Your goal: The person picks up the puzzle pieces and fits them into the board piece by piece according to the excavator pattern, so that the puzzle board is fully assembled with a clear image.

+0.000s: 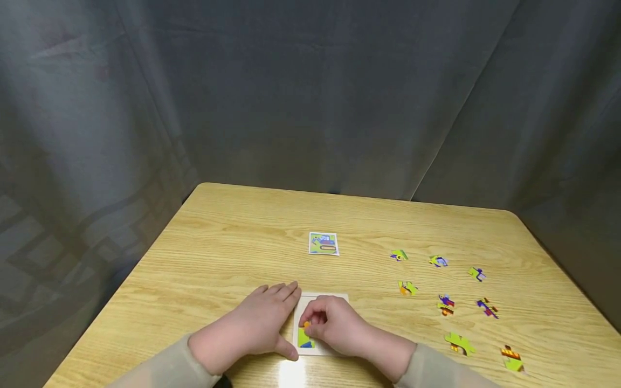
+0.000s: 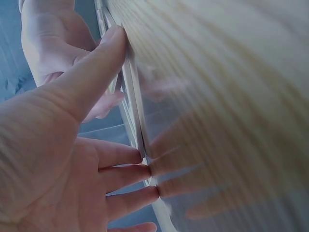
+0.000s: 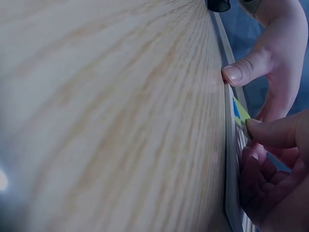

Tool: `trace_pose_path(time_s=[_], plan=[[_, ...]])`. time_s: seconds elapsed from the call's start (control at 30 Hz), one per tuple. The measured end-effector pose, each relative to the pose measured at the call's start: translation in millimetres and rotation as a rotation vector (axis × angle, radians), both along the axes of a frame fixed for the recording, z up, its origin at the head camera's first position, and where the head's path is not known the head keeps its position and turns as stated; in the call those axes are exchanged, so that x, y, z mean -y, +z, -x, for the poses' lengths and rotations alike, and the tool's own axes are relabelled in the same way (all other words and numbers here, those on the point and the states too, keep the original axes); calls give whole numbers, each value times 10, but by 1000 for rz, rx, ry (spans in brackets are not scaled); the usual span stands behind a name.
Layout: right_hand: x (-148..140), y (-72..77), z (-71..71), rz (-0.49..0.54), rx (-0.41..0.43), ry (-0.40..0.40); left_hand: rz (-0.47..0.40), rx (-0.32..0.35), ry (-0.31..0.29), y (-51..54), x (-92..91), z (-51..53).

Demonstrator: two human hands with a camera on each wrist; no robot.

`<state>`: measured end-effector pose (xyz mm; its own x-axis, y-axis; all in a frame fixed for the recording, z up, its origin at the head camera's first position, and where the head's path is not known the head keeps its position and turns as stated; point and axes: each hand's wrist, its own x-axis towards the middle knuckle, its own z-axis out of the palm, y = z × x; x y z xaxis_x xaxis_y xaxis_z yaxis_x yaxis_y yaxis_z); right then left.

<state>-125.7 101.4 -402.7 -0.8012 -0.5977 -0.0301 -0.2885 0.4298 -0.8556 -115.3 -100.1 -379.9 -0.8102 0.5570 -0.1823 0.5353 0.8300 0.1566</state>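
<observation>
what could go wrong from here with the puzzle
The puzzle piece pinched by the right hand might catch on the tray or sit crooked. The tray could slip if the left hand, braced along its left edge, eases off. The right sleeve might brush the nearby green piece lying loose on the table.

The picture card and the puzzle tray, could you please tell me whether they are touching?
Apart: the head view shows a strip of table between the picture card and the puzzle tray.
</observation>
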Motion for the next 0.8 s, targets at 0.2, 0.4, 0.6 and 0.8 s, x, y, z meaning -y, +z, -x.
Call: trace_pose_path(time_s=[0.2, 0.4, 0.6, 0.8], plan=[[22, -3, -8, -46, -55, -1, -2, -19, -4, -6, 4, -9], [44, 5, -21, -119, -101, -11, 42, -100, -17, -6, 4, -101], [53, -7, -29, -158, -157, -30, 54, -257, -175, 60, 19, -301], [35, 23, -27, -169, -155, -20, -112, -412, -437, -2, 55, -386]])
